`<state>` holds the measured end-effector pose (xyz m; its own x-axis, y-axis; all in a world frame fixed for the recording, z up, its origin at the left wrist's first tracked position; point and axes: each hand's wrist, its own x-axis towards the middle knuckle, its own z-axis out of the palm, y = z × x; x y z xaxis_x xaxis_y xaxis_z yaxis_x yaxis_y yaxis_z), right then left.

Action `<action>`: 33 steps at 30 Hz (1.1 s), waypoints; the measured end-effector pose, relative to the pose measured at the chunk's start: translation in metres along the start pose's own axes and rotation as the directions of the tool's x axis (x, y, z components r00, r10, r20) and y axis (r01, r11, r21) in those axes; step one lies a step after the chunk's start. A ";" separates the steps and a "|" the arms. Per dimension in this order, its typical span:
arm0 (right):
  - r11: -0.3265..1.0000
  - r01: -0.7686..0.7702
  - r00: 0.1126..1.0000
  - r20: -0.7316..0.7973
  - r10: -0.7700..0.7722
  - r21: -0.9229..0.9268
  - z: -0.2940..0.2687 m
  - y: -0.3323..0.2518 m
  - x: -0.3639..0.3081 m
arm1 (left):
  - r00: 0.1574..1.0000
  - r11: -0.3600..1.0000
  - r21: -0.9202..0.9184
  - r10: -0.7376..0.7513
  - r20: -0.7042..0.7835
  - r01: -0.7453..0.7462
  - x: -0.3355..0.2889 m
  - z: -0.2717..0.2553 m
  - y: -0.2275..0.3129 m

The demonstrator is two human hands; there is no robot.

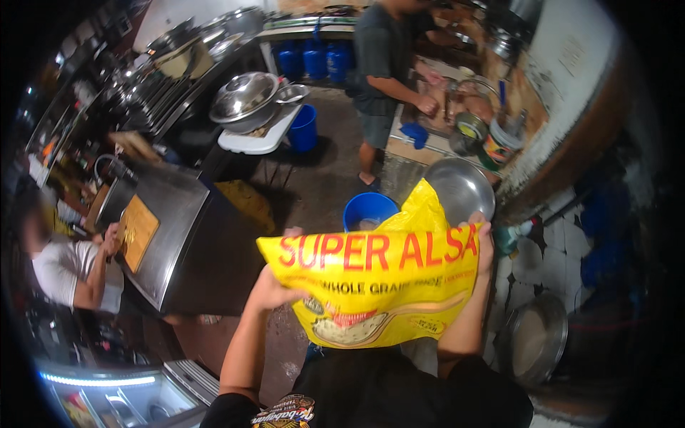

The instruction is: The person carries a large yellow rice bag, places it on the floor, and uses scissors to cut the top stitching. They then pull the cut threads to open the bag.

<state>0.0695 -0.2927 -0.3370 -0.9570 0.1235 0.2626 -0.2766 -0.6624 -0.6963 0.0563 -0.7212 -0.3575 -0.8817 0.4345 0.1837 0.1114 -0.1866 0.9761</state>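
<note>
Both left hand (276, 289) and right hand (484, 246) have fingers pinching opposite sides of the yellow sack (385, 285), just nearside of the blue bucket (368, 208); I'd guess light, floppy, slick, best held by both edges.

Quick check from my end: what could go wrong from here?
The yellow bag looks soft and creased, held between the left hand and right hand, so it might fold or slip. It also hides part of the blue bucket in this view, so that could perhaps get bumped unseen.
</note>
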 end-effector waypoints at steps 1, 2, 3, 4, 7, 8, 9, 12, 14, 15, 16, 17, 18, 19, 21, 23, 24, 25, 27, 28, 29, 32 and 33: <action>0.999 -0.034 0.999 -0.023 0.035 0.032 -0.007 0.016 0.020 | 0.998 0.995 -0.099 -0.033 -0.060 0.027 0.008 -0.002 -0.019; 0.993 -0.087 0.989 -0.130 0.076 -0.075 -0.014 0.031 0.041 | 0.986 0.978 -0.201 -0.085 -0.142 0.055 0.020 -0.007 -0.037; 0.976 -0.128 0.978 -0.183 0.096 -0.174 -0.019 0.047 0.067 | 0.944 0.988 -0.154 -0.046 -0.326 -0.005 0.029 -0.010 -0.053; 0.942 -0.198 0.941 -0.323 0.104 -0.272 -0.023 0.061 0.090 | 0.859 0.991 -0.133 -0.088 -0.503 0.024 0.039 -0.014 -0.065; 0.875 -0.102 0.992 -0.119 0.051 -0.474 -0.024 0.087 0.132 | 0.741 0.976 -0.039 0.136 -0.657 -0.214 0.061 -0.041 -0.074; 0.891 -0.092 0.994 -0.088 0.059 -0.444 -0.021 0.090 0.141 | 0.696 0.952 -0.050 0.184 -0.694 -0.302 0.067 -0.051 -0.071; 0.930 0.032 0.996 0.091 0.002 -0.367 -0.016 0.094 0.146 | 0.662 0.943 0.007 0.238 -0.711 -0.332 0.072 -0.063 -0.067; 0.937 -0.301 0.951 -0.132 0.280 -0.178 0.006 0.117 0.170 | 0.597 0.878 -0.080 0.251 -0.762 -0.471 0.095 -0.110 -0.058; 0.871 -0.384 0.916 -0.010 0.401 -0.307 0.026 0.145 0.196 | 0.684 0.891 -0.164 0.195 -0.703 -0.423 0.121 -0.154 -0.059; 0.857 -0.388 0.889 0.109 0.446 -0.340 0.037 0.166 0.212 | 0.710 0.933 -0.156 0.130 -0.692 -0.323 0.138 -0.180 -0.062; 0.840 -0.397 0.856 0.179 0.484 -0.371 0.050 0.185 0.227 | 0.718 0.974 -0.152 0.017 -0.696 -0.170 0.156 -0.204 -0.067; 0.850 -0.357 0.864 0.209 0.458 -0.386 0.063 0.197 0.241 | 0.718 0.977 0.007 0.162 -0.677 -0.213 0.181 -0.222 -0.077; 0.849 -0.327 0.870 0.218 0.442 -0.416 0.075 0.204 0.254 | 0.687 0.908 0.360 0.123 -0.717 0.213 0.199 -0.243 -0.083; 0.733 -0.340 0.881 0.073 0.467 -0.590 0.087 0.210 0.262 | 0.620 0.786 0.488 0.175 -0.765 0.380 0.204 -0.255 -0.091; 0.620 -0.041 0.906 0.233 0.354 -0.784 0.114 0.224 0.284 | 0.530 0.796 0.383 0.093 -0.843 0.469 0.204 -0.267 -0.112; 0.578 0.382 0.699 0.635 0.329 -0.721 0.135 0.245 0.303 | 0.715 0.970 -0.223 -0.222 -0.663 0.094 0.190 -0.257 -0.143; 0.552 0.476 0.575 0.717 0.394 -0.685 0.141 0.258 0.308 | 0.797 0.816 -0.562 -0.427 -0.428 0.135 0.185 -0.255 -0.161; 0.442 0.229 0.466 0.496 0.732 -0.867 0.142 0.272 0.309 | 0.756 0.703 -0.674 -0.564 -0.333 0.227 0.184 -0.253 -0.179; 0.225 0.010 0.308 0.217 0.926 -0.974 0.131 0.306 0.309 | 0.775 0.626 -0.732 -0.591 -0.223 0.267 0.199 -0.255 -0.215; 0.204 0.000 0.356 0.191 0.915 -0.979 0.119 0.326 0.309 | 0.778 0.587 -0.762 -0.601 -0.184 0.274 0.210 -0.256 -0.228; 0.263 0.009 0.415 0.243 0.877 -0.965 0.104 0.344 0.312 | 0.782 0.561 -0.776 -0.605 -0.147 0.288 0.226 -0.255 -0.241; 0.604 -0.490 0.449 0.411 0.793 -0.628 0.062 0.395 0.356 | 0.810 0.519 -0.811 -0.577 -0.101 0.269 0.276 -0.242 -0.256; 0.709 -0.573 0.527 0.477 0.703 -0.411 0.054 0.402 0.371 | 0.818 0.511 -0.822 -0.566 -0.101 0.252 0.292 -0.235 -0.256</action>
<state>-0.3924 -0.5532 -0.4833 -0.6568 -0.7534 -0.0321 0.3165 -0.2368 -0.9186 -0.3377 -0.7535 -0.5805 -0.8306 0.3721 -0.4144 -0.5423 -0.7097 0.4497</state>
